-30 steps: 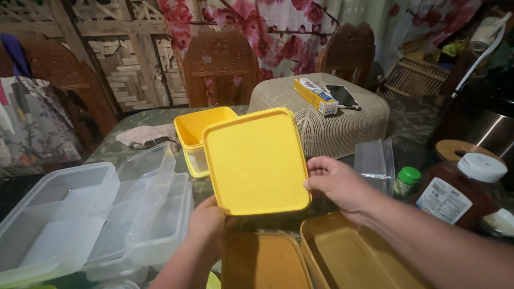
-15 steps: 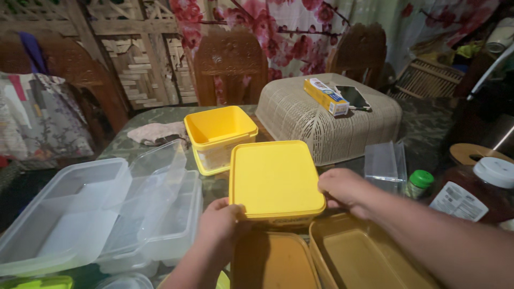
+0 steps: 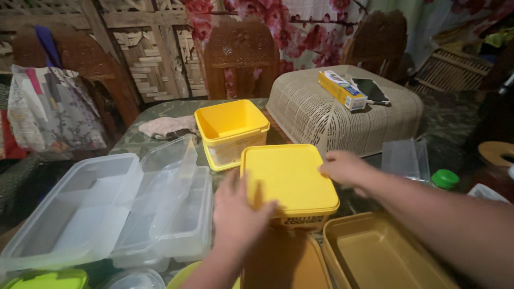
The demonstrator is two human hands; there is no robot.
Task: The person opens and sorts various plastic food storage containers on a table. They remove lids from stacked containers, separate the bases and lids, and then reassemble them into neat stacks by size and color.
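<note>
Head view, hands: the left hand (image 3: pixel 238 211), blurred, lies flat with spread fingers on the near left edge of the yellow lid (image 3: pixel 289 176); the right hand (image 3: pixel 345 168) presses fingertips on its far right edge. Neither is clenched.
Lid: smooth matte plastic, a rounded square, sitting on a yellow tub at the table's middle.
Yellow tubs: two; the second, the open yellow tub (image 3: pixel 231 128), stands just behind.
Clear boxes (image 3: pixel 107 208): translucent plastic, rectangular, stacked at the left; exact count unclear.
Amber containers (image 3: pixel 375 251): two, nearest the camera.
Woven cover (image 3: pixel 342 115): beige, domed lattice.
</note>
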